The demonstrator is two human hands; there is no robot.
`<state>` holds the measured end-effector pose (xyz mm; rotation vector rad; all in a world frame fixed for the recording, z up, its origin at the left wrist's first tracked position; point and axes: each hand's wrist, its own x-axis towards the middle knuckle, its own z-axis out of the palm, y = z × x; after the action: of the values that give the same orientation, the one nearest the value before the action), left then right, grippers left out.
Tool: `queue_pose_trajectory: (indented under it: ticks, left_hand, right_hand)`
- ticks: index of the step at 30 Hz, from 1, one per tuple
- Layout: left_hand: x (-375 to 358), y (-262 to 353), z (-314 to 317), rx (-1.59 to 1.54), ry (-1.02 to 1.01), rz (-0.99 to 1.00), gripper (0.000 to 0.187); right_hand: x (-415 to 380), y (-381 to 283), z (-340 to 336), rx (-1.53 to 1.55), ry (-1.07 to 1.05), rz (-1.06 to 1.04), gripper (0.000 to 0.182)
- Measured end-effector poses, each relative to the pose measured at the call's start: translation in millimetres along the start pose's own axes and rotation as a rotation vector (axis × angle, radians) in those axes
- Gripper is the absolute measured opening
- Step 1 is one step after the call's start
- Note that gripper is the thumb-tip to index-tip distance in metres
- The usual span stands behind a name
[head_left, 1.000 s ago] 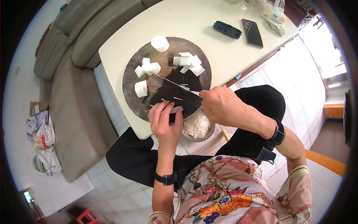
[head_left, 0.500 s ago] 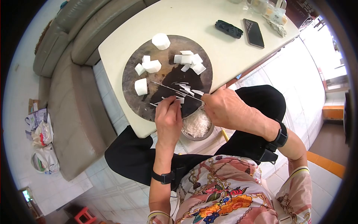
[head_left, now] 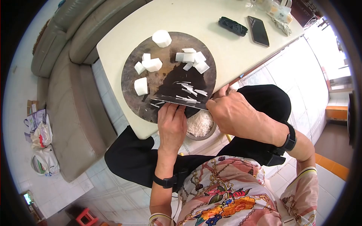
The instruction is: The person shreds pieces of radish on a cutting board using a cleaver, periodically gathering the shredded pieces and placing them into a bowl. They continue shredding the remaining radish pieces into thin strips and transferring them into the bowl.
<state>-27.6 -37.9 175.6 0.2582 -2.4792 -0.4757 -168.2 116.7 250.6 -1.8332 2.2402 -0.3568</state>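
Observation:
My right hand [head_left: 233, 111] is closed around the handle of a kitchen knife [head_left: 177, 101]. The blade points left across the round cutting board [head_left: 130, 67], along my left fingertips. Bent fingers of my left hand [head_left: 171, 122] press down at the board's near edge on a white radish slice, mostly hidden by blade and fingers. Beyond the blade lie thin radish strips [head_left: 188, 89]. Flat radish slices [head_left: 191, 57] are heaped farther back. Thick radish chunks [head_left: 152, 64] rest on the left half, with a large round one [head_left: 161, 38] at the far edge.
Below the board, between my knees, a bowl [head_left: 200, 138] holds shredded radish. The cream table [head_left: 151, 132] carries a black glasses-like item [head_left: 232, 26], a phone [head_left: 258, 31] and a plastic-wrapped packet [head_left: 281, 15]. A grey sofa [head_left: 75, 109] stands left; bags [head_left: 43, 143] lie beyond it.
The knife has come nearer to me, its blade now against my left fingertips. More cut strips lie on its far side. My right hand has shifted slightly down and right.

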Motion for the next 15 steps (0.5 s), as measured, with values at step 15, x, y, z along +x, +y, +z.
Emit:
queue_pose_trajectory:
  ticks: [15]
  left_hand:
    - [-4,8,-1,-0.007,-0.03,-0.009,0.026]
  right_hand:
    - [15,-2,7,0.082,0.1,-0.053,0.011]
